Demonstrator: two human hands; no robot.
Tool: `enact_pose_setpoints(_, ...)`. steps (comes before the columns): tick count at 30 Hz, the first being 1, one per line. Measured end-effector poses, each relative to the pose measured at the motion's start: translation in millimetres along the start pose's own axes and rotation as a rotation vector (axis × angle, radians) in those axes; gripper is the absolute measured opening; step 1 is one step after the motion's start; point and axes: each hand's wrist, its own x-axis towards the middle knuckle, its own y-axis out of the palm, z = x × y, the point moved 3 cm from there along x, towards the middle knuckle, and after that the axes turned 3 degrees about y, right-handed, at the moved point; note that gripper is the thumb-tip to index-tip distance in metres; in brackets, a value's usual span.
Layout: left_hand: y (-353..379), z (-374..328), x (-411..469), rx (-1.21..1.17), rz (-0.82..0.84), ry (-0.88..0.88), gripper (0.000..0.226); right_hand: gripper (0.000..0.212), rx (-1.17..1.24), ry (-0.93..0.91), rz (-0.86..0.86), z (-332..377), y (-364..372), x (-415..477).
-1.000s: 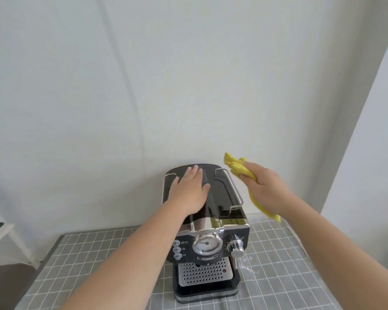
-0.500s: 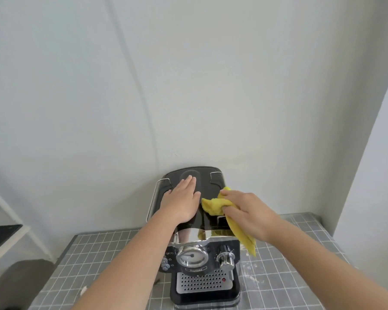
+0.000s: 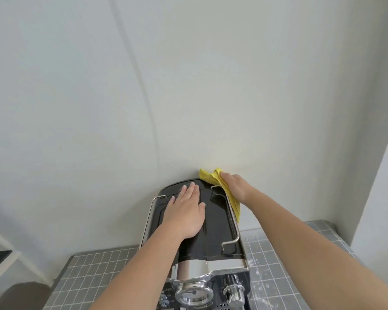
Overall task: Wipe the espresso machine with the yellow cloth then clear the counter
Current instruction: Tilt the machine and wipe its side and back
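Espresso machine point(image 3: 213, 233) stands on the grey tiled counter point(image 3: 285, 265), its back close to the wall point(image 3: 188, 86). The left hand point(image 3: 185, 211) lies flat on the machine's black top, fingers straight and pointing toward the wall. The right hand point(image 3: 235, 186) grips the bunched yellow cloth point(image 3: 211, 176) at the machine's rear right corner, and a tail of cloth hangs down the machine's right side. Half a second ago the cloth was on the machine's top beside the left hand, which has stayed put.
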Motion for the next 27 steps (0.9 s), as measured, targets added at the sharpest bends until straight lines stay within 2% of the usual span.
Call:
enact_pose_setpoints(5, 3, 0, 1, -0.006, -0.002, -0.004, 0.056, 0.035, 0.122, -0.228, -0.048, -36, 9, -37)
enact_pose_setpoints(9, 2, -1, 1, 0.002, 0.001, 0.001, 0.057, 0.037, -0.010, -0.405, -0.025, -46, 8, -57)
enact_pose_setpoints(14, 0, -3, 0, 0.020, 0.017, -0.020, 0.057, 0.041, -0.215, -0.398, -0.007, -42, 1, -23)
enact_pose_setpoints(16, 0, -3, 0, 0.020, 0.015, -0.022, 0.056, 0.041, -0.210, -0.372, -0.019, -41, 0, -24)
enact_pose_setpoints(20, 1, -2, -1, 0.009, 0.009, -0.027, 0.057, 0.045, -0.072, -0.452, 0.003, -50, 6, -80)
enact_pose_setpoints(24, 2, -3, 0, -0.004, 0.005, -0.028, 0.057, 0.042, -0.126, -0.624, 0.054, -60, 11, -135)
enact_pose_setpoints(27, 2, -3, 1, -0.013, 0.009, -0.038, 0.057, 0.039, -0.157, -0.557, 0.086, -54, 7, -129)
